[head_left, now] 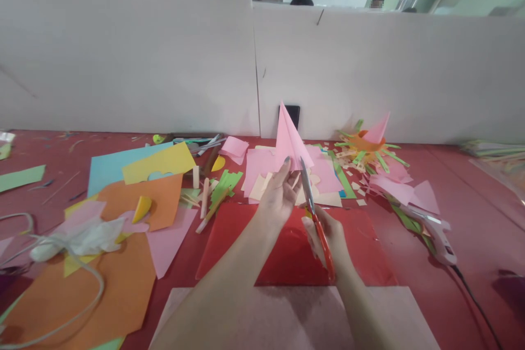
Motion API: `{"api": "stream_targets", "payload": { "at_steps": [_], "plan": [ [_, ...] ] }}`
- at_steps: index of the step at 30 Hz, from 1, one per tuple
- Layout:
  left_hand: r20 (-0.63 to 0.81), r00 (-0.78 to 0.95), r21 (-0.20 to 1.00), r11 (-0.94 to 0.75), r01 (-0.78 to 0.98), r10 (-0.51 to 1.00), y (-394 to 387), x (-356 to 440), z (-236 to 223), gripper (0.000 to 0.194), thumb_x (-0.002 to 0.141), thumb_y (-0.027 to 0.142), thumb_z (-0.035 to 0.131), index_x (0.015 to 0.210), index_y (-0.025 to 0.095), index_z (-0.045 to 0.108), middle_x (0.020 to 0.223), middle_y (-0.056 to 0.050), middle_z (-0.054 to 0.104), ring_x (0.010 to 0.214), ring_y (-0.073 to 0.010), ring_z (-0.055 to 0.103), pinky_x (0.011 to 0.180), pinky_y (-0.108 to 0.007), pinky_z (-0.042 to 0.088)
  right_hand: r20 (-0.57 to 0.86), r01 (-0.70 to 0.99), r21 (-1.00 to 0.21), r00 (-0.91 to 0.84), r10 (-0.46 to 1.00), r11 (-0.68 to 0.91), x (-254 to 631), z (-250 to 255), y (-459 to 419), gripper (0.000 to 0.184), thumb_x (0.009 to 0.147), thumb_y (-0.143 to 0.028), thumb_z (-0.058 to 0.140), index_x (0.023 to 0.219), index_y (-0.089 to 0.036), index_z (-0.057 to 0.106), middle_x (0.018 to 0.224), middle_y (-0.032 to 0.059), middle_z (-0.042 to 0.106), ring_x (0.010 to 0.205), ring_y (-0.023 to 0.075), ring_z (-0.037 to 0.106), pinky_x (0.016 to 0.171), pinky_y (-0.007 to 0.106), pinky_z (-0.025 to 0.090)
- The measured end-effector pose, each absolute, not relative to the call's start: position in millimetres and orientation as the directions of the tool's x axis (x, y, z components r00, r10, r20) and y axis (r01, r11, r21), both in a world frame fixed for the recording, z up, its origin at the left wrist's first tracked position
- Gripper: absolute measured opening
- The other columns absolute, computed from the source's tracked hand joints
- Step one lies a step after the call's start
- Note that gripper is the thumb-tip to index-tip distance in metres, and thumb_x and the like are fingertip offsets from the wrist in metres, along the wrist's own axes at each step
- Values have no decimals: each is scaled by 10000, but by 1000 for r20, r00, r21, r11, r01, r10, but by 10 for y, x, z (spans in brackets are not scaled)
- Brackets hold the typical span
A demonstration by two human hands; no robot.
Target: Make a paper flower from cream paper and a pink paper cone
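My left hand (282,188) pinches the lower end of a folded pink paper cone (289,139), whose point faces up. In my right hand (330,232) is a pair of scissors (309,197) with red handles. Their blades point up and meet the cone's lower right edge; whether they are cutting into it I cannot tell. Both hands are above a red board (238,240). Behind them lie pink sheets (256,167) and cream paper cut-outs (258,187).
An orange and green paper piece (367,142) with a pink cone stands at right, near a glue gun (438,235) with a black cord. Orange sheets (94,295), a yellow sheet (159,163) and a white cable (96,273) lie at left. A white partition (164,60) runs behind.
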State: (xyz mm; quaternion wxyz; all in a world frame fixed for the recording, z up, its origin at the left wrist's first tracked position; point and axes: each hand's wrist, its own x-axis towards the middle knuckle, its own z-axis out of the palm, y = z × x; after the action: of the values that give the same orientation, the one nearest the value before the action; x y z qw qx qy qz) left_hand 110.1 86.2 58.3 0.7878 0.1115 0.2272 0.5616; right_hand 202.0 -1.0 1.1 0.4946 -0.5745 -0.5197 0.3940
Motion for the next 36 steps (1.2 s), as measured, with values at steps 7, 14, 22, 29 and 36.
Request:
{"api": "stream_targets", "payload": {
  "at_steps": [7, 14, 22, 29, 36],
  "plan": [
    [-259, 283, 420, 372, -828, 923, 830, 1123, 623, 121, 692, 237, 714, 740, 157, 637, 723, 12, 676, 682, -92, 631, 722, -227, 472, 59, 209, -977, 120, 991, 33, 2007, 24, -10, 427, 793, -473, 540, 1066, -145, 549, 453, -94, 296, 384, 77, 294, 372, 184, 271],
    [-228, 223, 404, 300, -864, 948, 921, 1020, 658, 71, 766, 211, 641, 813, 157, 642, 738, 3, 677, 690, -87, 642, 743, -208, 490, 90, 284, -956, 50, 995, 73, 2013, 75, -15, 417, 775, -431, 554, 1074, -141, 556, 584, -63, 333, 498, 83, 284, 466, 195, 272],
    [-234, 148, 383, 231, -894, 961, 960, 963, 724, 47, 783, 174, 618, 815, 164, 650, 741, -1, 695, 679, -95, 657, 758, -237, 505, 61, 248, -967, 36, 997, 51, 2017, 117, -29, 354, 792, -416, 548, 1035, -160, 534, 567, -74, 286, 481, 81, 253, 457, 203, 238],
    [-245, 189, 405, 278, -871, 951, 959, 994, 661, 62, 780, 164, 615, 834, 155, 644, 739, -13, 703, 657, -105, 666, 780, -257, 519, 34, 182, -983, 56, 998, 24, 2012, 68, -28, 416, 819, -491, 501, 1075, -164, 514, 507, -89, 278, 414, 74, 274, 397, 193, 263],
    [-240, 260, 421, 342, -840, 935, 930, 1056, 563, 49, 781, 162, 614, 807, 127, 637, 721, -27, 711, 656, -110, 677, 756, -231, 524, 16, 126, -992, 99, 995, 3, 2015, 53, -36, 434, 830, -532, 472, 1061, -166, 505, 476, -99, 303, 368, 63, 281, 361, 184, 281]
  ]
}}
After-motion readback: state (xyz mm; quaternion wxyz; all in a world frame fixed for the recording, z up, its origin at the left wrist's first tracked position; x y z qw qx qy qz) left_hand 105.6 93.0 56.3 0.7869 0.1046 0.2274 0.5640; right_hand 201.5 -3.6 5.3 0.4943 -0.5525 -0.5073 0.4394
